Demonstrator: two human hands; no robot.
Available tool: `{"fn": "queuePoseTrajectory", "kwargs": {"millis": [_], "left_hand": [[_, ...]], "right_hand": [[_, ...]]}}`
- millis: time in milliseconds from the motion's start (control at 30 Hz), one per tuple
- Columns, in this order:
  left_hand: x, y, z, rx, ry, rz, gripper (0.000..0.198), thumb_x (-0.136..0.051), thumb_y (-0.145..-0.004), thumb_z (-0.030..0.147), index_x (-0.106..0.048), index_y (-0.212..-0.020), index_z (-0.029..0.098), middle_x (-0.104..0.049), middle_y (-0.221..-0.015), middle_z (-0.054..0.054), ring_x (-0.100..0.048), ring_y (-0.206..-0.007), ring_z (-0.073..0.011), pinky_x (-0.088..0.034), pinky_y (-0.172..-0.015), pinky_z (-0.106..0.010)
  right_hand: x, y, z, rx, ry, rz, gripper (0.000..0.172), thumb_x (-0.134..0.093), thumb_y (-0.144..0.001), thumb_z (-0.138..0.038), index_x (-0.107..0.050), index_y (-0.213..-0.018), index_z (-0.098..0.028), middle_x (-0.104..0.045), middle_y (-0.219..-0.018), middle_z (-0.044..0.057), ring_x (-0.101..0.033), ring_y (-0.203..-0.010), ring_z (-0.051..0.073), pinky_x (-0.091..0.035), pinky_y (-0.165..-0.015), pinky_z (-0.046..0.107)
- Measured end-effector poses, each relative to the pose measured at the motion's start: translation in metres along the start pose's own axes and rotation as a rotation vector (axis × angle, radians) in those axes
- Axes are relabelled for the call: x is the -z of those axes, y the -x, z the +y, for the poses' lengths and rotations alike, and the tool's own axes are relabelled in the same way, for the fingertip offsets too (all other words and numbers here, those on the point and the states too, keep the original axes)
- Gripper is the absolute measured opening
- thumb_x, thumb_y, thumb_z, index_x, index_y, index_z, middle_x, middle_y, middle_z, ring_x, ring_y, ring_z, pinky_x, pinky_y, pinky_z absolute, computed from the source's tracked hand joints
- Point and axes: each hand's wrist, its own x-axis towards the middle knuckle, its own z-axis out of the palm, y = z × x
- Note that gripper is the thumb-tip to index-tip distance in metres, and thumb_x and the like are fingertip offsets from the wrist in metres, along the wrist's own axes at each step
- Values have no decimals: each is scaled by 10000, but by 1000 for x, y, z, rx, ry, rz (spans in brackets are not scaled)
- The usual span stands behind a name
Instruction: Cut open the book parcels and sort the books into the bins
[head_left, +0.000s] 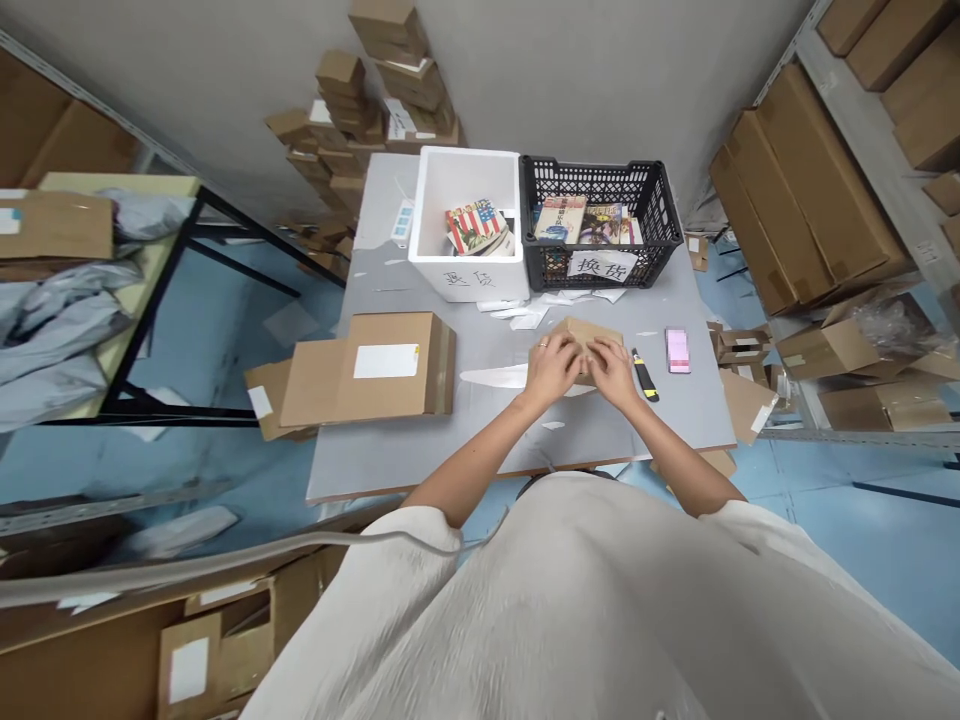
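Observation:
A small cardboard box (592, 328) lies on the grey table, partly covered by both hands. My left hand (553, 366) grips its left side with bent fingers. From the right, my right hand (611, 370) closes on the same box, its fingertips close to those of the left. The fingers hide most of the top, so I cannot tell whether a flap is lifted. Just right of the hands lie a black and yellow box cutter (644, 376) and a phone with a pink screen (677, 351). Torn white paper (495, 376) lies to the left.
Behind the hands stand a white foam box (469, 275) and a black plastic crate (656, 240), both with books inside. Larger cardboard boxes (390, 390) sit at the table's left. Shelves with cartons (810, 200) flank the right; a rack with grey bags (60, 310) stands left.

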Motion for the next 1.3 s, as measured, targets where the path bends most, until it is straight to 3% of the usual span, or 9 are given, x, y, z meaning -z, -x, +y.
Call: {"fn": "queuePoseTrajectory", "kwargs": {"millis": [100, 200, 433, 633, 867, 1000, 1100, 1200, 1300], "left_hand": [[16, 13, -20, 59, -50, 42, 277, -583, -1106, 329, -814, -1241, 258, -668, -1424, -158, -581, -1331, -364, -456, -1217, -528], [26, 28, -36, 122, -45, 74, 287, -575, -1109, 338, -806, -1261, 263, -642, -1436, -168, -574, -1295, -372, -468, -1198, -538], [21, 43, -44, 229, 50, 134, 193, -631, -1085, 303, -785, -1194, 259, -630, -1443, -147, -569, -1374, -369, -484, -1215, -533], [-7, 24, -27, 136, 134, 103, 139, -673, -1066, 280, -763, -1168, 255, -652, -1401, -133, -623, -1336, -340, -502, -1195, -491], [-40, -3, 1, 61, 110, 12, 173, -636, -1061, 227, -757, -1184, 246, -685, -1370, -146, -624, -1352, -343, -494, -1192, -504], [-42, -10, 18, 0, 96, -29, 208, -654, -1073, 269, -753, -1255, 252, -713, -1374, -138, -607, -1402, -354, -468, -1231, -512], [-35, -9, 17, 77, 98, 27, 317, -728, -1051, 359, -713, -1345, 243, -692, -1398, -149, -629, -1362, -368, -491, -1212, -504], [-22, -3, -3, 190, 74, 80, 364, -718, -1037, 330, -676, -1384, 230, -682, -1396, -163, -640, -1333, -381, -520, -1181, -524], [-9, 8, -34, 225, 96, 96, 383, -669, -1032, 284, -647, -1411, 237, -684, -1407, -156, -644, -1328, -364, -541, -1174, -528]], "right_hand": [[-6, 6, 2, -84, 90, 25, 528, -678, -1031, -591, -752, -1461, -294, -574, -1675, 155, -479, -1560, 430, -384, -1316, 690], [-13, 11, 2, -97, 61, -8, 584, -685, -1014, -594, -715, -1506, -280, -587, -1647, 175, -526, -1529, 418, -429, -1307, 659], [-23, 6, -2, -39, -29, -12, 523, -673, -1019, -572, -757, -1421, -248, -670, -1591, 183, -570, -1539, 401, -412, -1361, 633], [16, 9, 21, -69, 2, 56, 443, -684, -1009, -531, -779, -1357, -273, -729, -1538, 149, -546, -1587, 387, -398, -1371, 636], [56, 14, 28, -95, 27, 174, 538, -677, -1016, -590, -749, -1431, -256, -661, -1639, 166, -541, -1565, 404, -420, -1344, 659], [46, 10, 8, -80, -143, 118, 639, -595, -1073, -640, -661, -1583, -261, -700, -1613, 147, -667, -1434, 359, -532, -1262, 575], [28, 4, 1, -98, -253, 58, 628, -564, -1091, -639, -672, -1573, -252, -748, -1545, 142, -742, -1324, 329, -594, -1192, 521], [12, 4, 11, -87, -200, 12, 530, -570, -1076, -576, -748, -1456, -251, -753, -1515, 150, -724, -1355, 339, -586, -1207, 552], [0, 10, 34, -121, -44, -14, 456, -620, -1032, -477, -778, -1384, -234, -665, -1616, 175, -574, -1560, 371, -467, -1328, 600]]}}
